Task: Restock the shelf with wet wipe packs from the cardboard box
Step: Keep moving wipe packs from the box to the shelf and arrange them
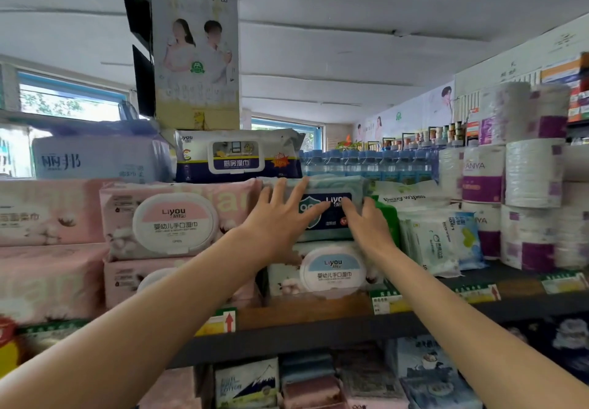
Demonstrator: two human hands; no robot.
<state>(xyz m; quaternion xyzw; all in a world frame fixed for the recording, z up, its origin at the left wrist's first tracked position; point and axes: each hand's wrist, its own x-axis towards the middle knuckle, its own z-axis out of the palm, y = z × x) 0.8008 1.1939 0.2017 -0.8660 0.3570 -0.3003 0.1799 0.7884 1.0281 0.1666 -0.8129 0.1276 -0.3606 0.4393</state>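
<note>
My left hand (276, 217) and right hand (369, 224), fingers spread flat, press a teal Liyou wet wipe pack (331, 214) atop a blue-lidded wipe pack (331, 270) on the dark shelf (318, 332). Pink-lidded packs (175, 220) sit just left. Water bottles (366, 163) and toilet rolls (532, 173) stand behind, under a white ceiling (350, 42).

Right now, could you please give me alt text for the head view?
Both hands, left hand and right hand, press a teal wet wipe pack onto a blue-lidded pack on the shelf, beside pink packs.
</note>
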